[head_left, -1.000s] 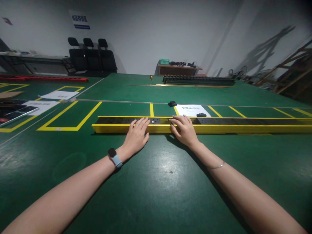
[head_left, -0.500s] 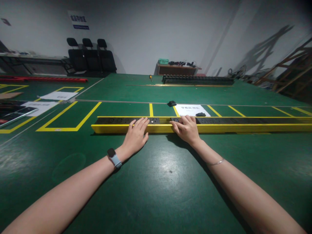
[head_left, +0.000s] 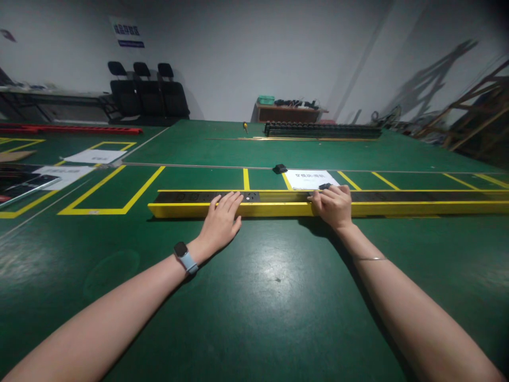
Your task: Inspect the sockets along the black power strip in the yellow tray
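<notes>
Resting the left hand [head_left: 220,223], open and palm down, on the near wall of a long yellow channel [head_left: 274,210], laying its fingers over the black socket modules [head_left: 181,197] in the left part and gripping nothing. Curling the right hand [head_left: 334,207] over the same channel, farther right, and touching it just beside the right-hand row of black modules [head_left: 397,197]; being unable to tell of any piece held under the bent fingers. Showing a bare yellow stretch inside the channel between the two hands. Having the channel lying crosswise on the green work surface [head_left: 254,318] and running out of view at the right edge. Wearing a smartwatch [head_left: 185,257] on the left wrist and a thin bangle [head_left: 371,259] on the right. Facing, just beyond the channel, a white printed sheet [head_left: 306,179], a small black part [head_left: 279,168] near its far left corner, and a dark piece [head_left: 326,186] at its near right corner, partly hidden behind the right hand. Seeing farther back a long black ribbed rail [head_left: 322,130].
</notes>
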### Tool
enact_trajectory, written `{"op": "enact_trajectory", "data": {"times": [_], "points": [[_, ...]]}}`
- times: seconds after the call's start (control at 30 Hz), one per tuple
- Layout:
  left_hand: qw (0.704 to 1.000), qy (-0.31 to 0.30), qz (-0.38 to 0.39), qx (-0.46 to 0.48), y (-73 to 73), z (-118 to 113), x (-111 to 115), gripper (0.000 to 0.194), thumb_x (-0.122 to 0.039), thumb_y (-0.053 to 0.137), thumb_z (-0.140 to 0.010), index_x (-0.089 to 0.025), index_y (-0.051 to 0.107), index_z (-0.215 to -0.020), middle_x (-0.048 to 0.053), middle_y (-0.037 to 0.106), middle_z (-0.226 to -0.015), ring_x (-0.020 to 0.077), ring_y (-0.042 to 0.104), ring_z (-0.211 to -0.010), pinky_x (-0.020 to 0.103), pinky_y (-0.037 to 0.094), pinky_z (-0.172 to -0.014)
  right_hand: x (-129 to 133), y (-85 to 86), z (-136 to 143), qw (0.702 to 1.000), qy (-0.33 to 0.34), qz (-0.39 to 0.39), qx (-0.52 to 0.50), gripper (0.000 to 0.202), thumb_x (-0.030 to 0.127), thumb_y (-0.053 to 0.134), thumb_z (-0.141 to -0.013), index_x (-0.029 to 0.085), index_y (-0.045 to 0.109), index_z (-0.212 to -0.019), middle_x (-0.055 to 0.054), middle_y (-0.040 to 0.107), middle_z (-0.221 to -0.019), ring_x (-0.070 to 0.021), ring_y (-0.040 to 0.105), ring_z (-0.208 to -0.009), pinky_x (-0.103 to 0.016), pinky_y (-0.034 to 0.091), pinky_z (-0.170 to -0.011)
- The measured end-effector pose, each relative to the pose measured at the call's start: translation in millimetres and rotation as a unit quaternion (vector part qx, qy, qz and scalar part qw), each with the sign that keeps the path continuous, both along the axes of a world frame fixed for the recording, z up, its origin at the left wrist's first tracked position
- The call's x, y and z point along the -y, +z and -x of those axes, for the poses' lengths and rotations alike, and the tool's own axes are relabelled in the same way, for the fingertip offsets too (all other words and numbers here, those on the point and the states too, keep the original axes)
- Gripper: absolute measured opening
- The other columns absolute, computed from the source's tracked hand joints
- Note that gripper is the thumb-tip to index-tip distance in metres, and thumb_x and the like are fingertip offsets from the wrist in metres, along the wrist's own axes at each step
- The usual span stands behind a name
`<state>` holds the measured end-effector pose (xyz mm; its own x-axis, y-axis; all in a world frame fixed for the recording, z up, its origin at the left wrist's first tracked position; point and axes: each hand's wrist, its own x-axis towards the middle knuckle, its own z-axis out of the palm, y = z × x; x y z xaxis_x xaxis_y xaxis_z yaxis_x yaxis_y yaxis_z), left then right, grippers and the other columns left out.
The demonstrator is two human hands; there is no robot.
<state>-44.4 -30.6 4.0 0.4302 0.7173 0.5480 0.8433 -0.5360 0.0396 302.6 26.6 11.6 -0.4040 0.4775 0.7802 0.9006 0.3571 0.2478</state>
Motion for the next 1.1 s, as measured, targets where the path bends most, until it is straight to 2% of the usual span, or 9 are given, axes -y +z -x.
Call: {"op": "enact_trajectory", "data": {"times": [0.1, 0.2, 0.23, 0.3, 0.37, 0.5, 0.87, 1.0, 1.1], "points": [[1.0, 0.001, -0.001, 0.001, -0.5, 0, 0, 0.054, -0.023, 0.044, -0.092, -0.016, 0.039, -0.145, 0.012, 0.046, -0.148, 0.0246, 0.038, -0.14, 0.047, 0.024, -0.117, 2, -0.4, 4, 1.0, 0.01, -0.013, -0.002, 0.044, 0.025, 0.05, -0.093, 0.02, 0.05, -0.049, 0.001, 0.052, -0.05, -0.0141, 0.039, -0.059, -0.033, 0.027, -0.069], [1.0, 0.004, -0.003, -0.001, -0.7, 0, -1, 0.053, -0.024, 0.043, -0.092, -0.015, 0.039, -0.145, 0.012, 0.046, -0.148, 0.0241, 0.038, -0.14, 0.046, 0.024, -0.117, 11, 1.3, 31, 0.999, 0.035, 0.004, 0.002, 0.042, 0.026, 0.049, -0.094, 0.02, 0.056, -0.053, 0.0, 0.054, -0.053, -0.0153, 0.041, -0.062, -0.034, 0.027, -0.072], [1.0, 0.005, -0.004, -0.002, -0.7, -1, -1, 0.053, -0.024, 0.043, -0.092, -0.015, 0.04, -0.144, 0.012, 0.046, -0.148, 0.024, 0.038, -0.139, 0.046, 0.024, -0.117, 15, 2.4, 44, 0.999, 0.047, 0.022, 0.0, 0.038, 0.027, 0.048, -0.095, 0.02, 0.062, -0.061, -0.001, 0.056, -0.057, -0.0162, 0.043, -0.065, -0.034, 0.028, -0.073], [1.0, 0.007, -0.005, -0.007, -0.8, -1, -1, 0.052, -0.024, 0.042, -0.093, -0.014, 0.04, -0.144, 0.012, 0.046, -0.148, 0.0238, 0.038, -0.14, 0.046, 0.023, -0.117, 24, 5.2, 73, 0.996, 0.07, 0.06, -0.005, 0.027, 0.03, 0.047, -0.096, 0.02, 0.072, -0.093, -0.003, 0.064, -0.072, -0.0184, 0.047, -0.075, -0.035, 0.029, -0.077], [1.0, 0.008, -0.006, -0.009, -1.0, -1, -1, 0.052, -0.024, 0.042, -0.093, -0.014, 0.04, -0.144, 0.012, 0.046, -0.148, 0.0238, 0.038, -0.139, 0.046, 0.023, -0.117, 33, 8.1, 101, 0.993, 0.074, 0.088, 0.0, 0.035, 0.038, 0.046, -0.097, 0.02, 0.067, -0.118, -0.006, 0.064, -0.083, -0.0211, 0.048, -0.082, -0.036, 0.029, -0.08], [1.0, 0.007, -0.007, -0.006, -1.1, -2, 0, 0.053, -0.023, 0.042, -0.093, -0.015, 0.039, -0.144, 0.012, 0.046, -0.148, 0.0244, 0.038, -0.139, 0.047, 0.024, -0.116, 41, 11.4, 134, 0.985, 0.075, 0.151, 0.021, 0.046, 0.049, 0.043, -0.097, 0.027, 0.058, -0.133, -0.008, 0.06, -0.09, -0.0236, 0.045, -0.086, -0.038, 0.029, -0.081], [1.0, 0.002, -0.001, -0.01, -0.6, 1, 0, 0.054, -0.023, 0.043, -0.092, -0.016, 0.038, -0.146, 0.012, 0.045, -0.149, 0.0244, 0.037, -0.14, 0.047, 0.024, -0.117, 35, 7.1, 129, 0.98, 0.091, 0.174, -0.004, 0.038, 0.044, 0.043, -0.097, 0.028, 0.066, -0.123, -0.008, 0.056, -0.087, -0.0234, 0.045, -0.086, -0.039, 0.031, -0.082], [1.0, 0.006, -0.005, -0.01, -1.2, 0, 0, 0.055, -0.023, 0.044, -0.092, -0.015, 0.038, -0.146, 0.013, 0.045, -0.149, 0.0251, 0.038, -0.14, 0.047, 0.024, -0.116, 30, 3.7, 120, 0.985, 0.067, 0.158, -0.016, 0.048, 0.051, 0.047, -0.093, 0.024, 0.057, -0.133, -0.013, 0.056, -0.108, -0.0279, 0.046, -0.101, -0.042, 0.034, -0.09], [1.0, 0.005, -0.007, -0.014, -0.7, 0, 0, 0.053, -0.024, 0.043, -0.093, -0.014, 0.038, -0.145, 0.012, 0.045, -0.149, 0.0242, 0.038, -0.14, 0.046, 0.024, -0.116, 19, 7.4, 96, 0.987, 0.037, 0.154, -0.032, 0.068, 0.062, 0.05, -0.088, 0.018, 0.049, -0.139, -0.017, 0.055, -0.122, -0.0315, 0.047, -0.113, -0.045, 0.035, -0.097]]}}
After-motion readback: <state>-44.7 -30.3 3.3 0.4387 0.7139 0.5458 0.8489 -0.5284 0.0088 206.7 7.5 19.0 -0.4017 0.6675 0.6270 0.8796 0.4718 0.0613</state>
